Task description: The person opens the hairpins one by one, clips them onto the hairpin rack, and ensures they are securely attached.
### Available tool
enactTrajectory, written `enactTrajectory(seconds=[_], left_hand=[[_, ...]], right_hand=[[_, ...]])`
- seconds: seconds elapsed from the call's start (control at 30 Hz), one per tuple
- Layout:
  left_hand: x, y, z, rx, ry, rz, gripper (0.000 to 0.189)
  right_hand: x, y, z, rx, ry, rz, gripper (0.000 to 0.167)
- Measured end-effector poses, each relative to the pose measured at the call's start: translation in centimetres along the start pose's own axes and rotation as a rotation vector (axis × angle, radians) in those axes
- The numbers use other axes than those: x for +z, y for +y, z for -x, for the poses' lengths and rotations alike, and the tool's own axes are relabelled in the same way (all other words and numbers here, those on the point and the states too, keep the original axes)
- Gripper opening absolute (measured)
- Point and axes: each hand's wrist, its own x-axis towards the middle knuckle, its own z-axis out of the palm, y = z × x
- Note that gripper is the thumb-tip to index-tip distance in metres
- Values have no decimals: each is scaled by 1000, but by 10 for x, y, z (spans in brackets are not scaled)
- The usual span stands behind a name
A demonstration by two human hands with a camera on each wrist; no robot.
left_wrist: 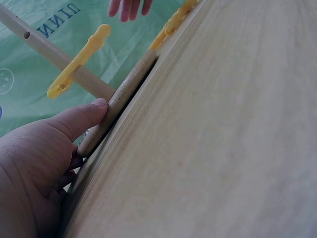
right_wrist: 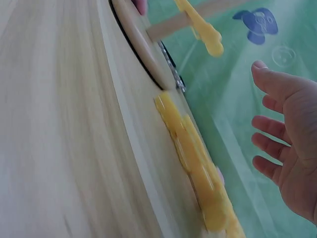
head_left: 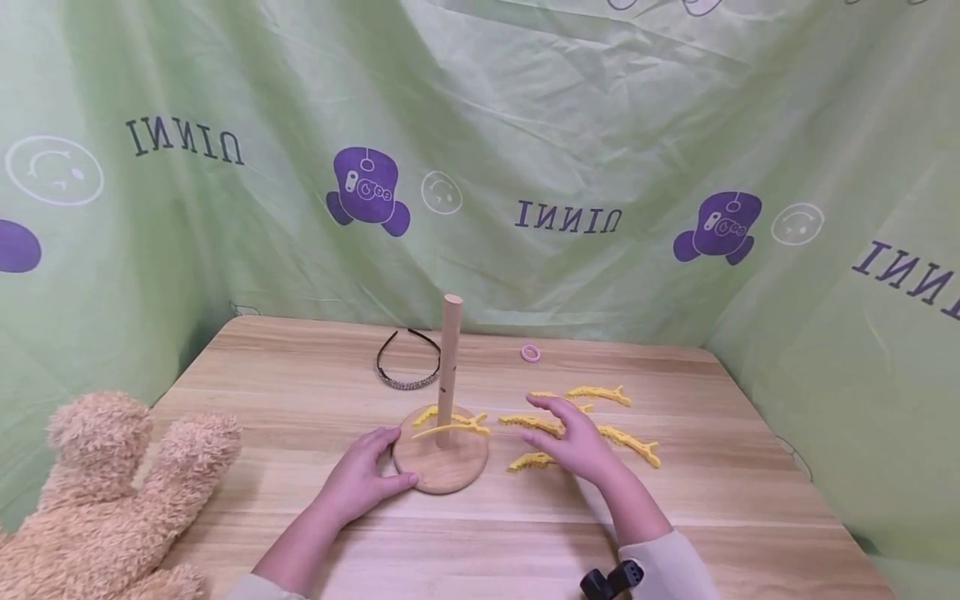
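Note:
A round-based wooden stand (head_left: 448, 358) rises from the table, its post upright. My left hand (head_left: 362, 477) grips the left rim of the base (head_left: 461, 471), thumb on the near edge and fingers along the side. One yellow alligator hair clip (head_left: 471, 428) sits crosswise on the lower post, an arm on either side of it. Over on the right, my right hand (head_left: 573, 442) hovers with spread fingers above several loose yellow hair clips (head_left: 633, 446), holding none. In the right wrist view, its fingers (right_wrist: 270, 146) are relaxed, apart from the clips (right_wrist: 195, 168).
Behind the stand lies a black headband (head_left: 407, 384) with a beaded band. A small pink ring (head_left: 530, 353) is near the table's back edge. At the left sits a fluffy tan plush toy (head_left: 112, 508). Green printed cloth (head_left: 480, 167) hangs around the wooden table (head_left: 315, 367).

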Motion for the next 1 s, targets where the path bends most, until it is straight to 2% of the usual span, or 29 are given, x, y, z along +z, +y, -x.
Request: enactTrajectory(seconds=[0.17,0.47,0.7,1.0], left_hand=[[0,1,1,-6,-1,1,84],[0,1,1,-5,8,1,83],[0,2,0,-5,9,2,82],[0,1,1,-8,4,3,83]], right_hand=[[-17,25,12,14,72,34,56],[-47,63,35,143,139,63,57],[-68,86,53,259,119,66,65],[-79,108,65,326,100,127,73]])
